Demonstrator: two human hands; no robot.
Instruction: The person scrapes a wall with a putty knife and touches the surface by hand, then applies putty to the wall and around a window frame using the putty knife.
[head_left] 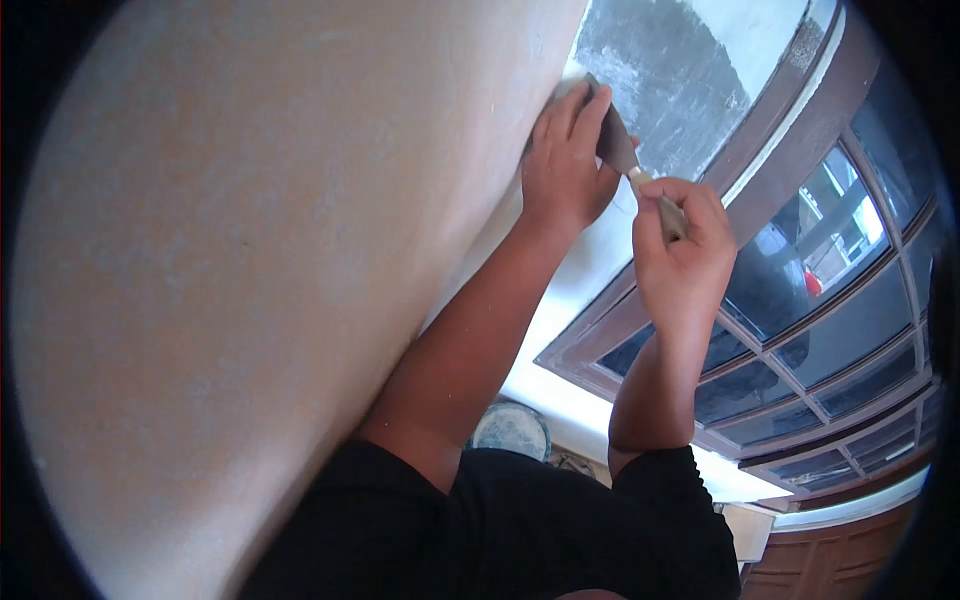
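Observation:
My right hand (690,235) is wrapped round the handle of a putty knife (617,145), whose dark metal blade points up and away from me. The blade's far end reaches the corner where the beige wall (270,220) meets a pale wall face. Beside the blade, my left hand (565,160) lies with its fingers stretched out towards that corner, the fingertips right at the blade's edge. A rough grey patch (660,85) covers the wall face just beyond the blade.
To the right stands a brown-framed window (800,340) with several glass panes, its frame close to my right hand and forearm. Below, partly behind my body, is a round bluish-white container (512,430). Reddish-brown wooden panelling (835,555) shows at the lower right.

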